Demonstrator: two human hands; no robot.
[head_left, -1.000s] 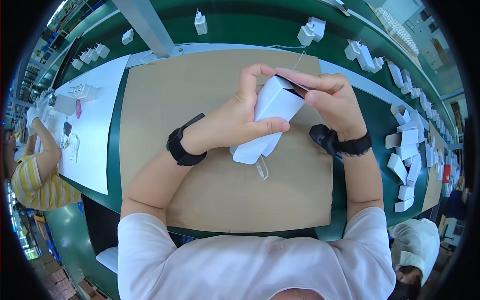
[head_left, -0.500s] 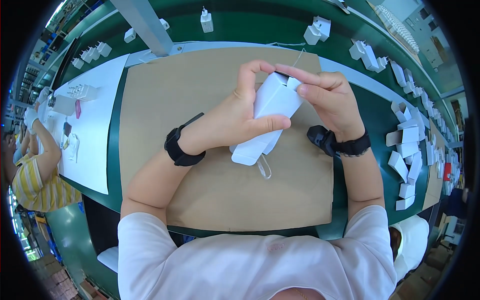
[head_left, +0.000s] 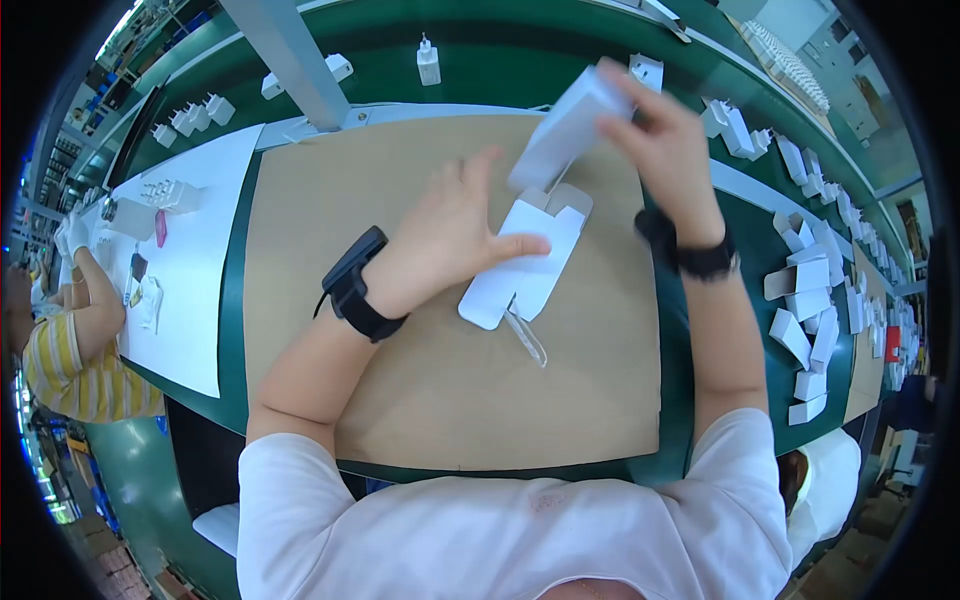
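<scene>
My right hand (head_left: 672,150) is raised toward the far edge of the cardboard sheet, its fingers and thumb gripping the end of a white box (head_left: 567,128), which is tilted and smeared by motion. Below it, a white carton (head_left: 527,262) with flaps spread at its far end lies on the brown sheet. My left hand (head_left: 450,225) is beside that carton, fingers apart and thumb stretched over its upper face; whether the thumb presses on it I cannot tell. A clear loop strap (head_left: 527,340) sticks out at the carton's near end, and a thin strand runs between the carton and the raised box.
The brown cardboard sheet (head_left: 400,420) covers the green table before me. White plug adapters (head_left: 428,62) stand along the far shelf, with a metal post (head_left: 290,60) at left. Several white cartons (head_left: 808,290) are piled at right. A co-worker (head_left: 85,350) sits at left by a white sheet.
The white box has come away from between both hands, up and far in my right hand. My left hand has let go and opened, and the carton with the strap now lies spread below.
</scene>
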